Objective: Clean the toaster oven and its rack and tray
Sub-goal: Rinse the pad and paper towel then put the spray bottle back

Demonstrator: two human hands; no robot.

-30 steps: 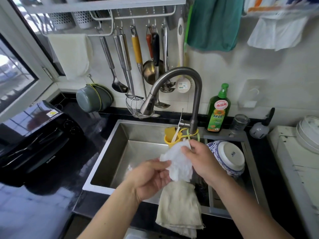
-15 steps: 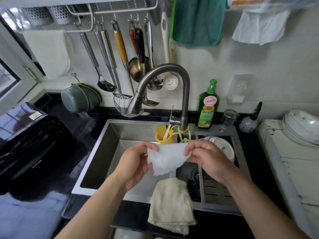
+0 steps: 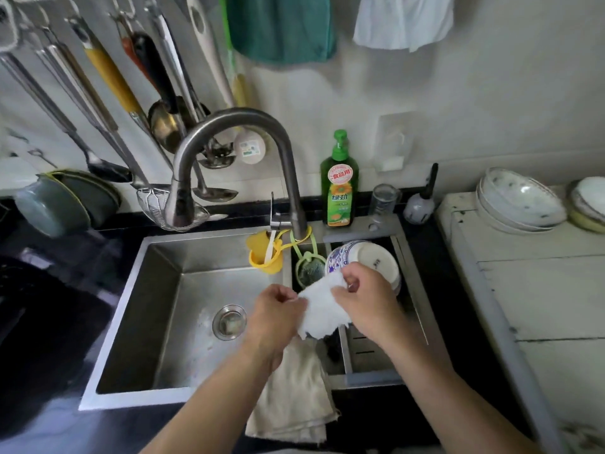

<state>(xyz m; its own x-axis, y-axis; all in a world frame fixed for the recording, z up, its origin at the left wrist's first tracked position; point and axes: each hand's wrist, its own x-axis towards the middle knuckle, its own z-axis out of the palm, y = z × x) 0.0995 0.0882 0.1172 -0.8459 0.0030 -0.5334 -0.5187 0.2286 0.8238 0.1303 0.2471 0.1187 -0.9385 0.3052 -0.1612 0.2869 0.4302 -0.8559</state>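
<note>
Both of my hands hold a white cloth [image 3: 322, 311] over the steel sink [image 3: 163, 290]. My left hand [image 3: 273, 317] pinches its left edge. My right hand [image 3: 366, 303] grips its upper right corner. The cloth hangs spread between them, just right of the drain [image 3: 229, 322]. A green dish soap bottle [image 3: 339, 185] stands behind the sink. The black toaster oven [image 3: 36, 309] shows only as a dark blurred shape at the left edge. Its rack and tray are not visible.
A curved faucet [image 3: 235, 149] arches over the basin. A beige towel [image 3: 294, 398] drapes over the sink's front rim. A blue-and-white bowl [image 3: 366, 257] lies in the right compartment. Utensils hang on the wall, and bowls [image 3: 520, 201] are stacked on the white counter at right.
The view has swung right, pushing the toaster oven to the left edge. My hands carried the cloth slightly right over the sink's divider, still spread between them.
</note>
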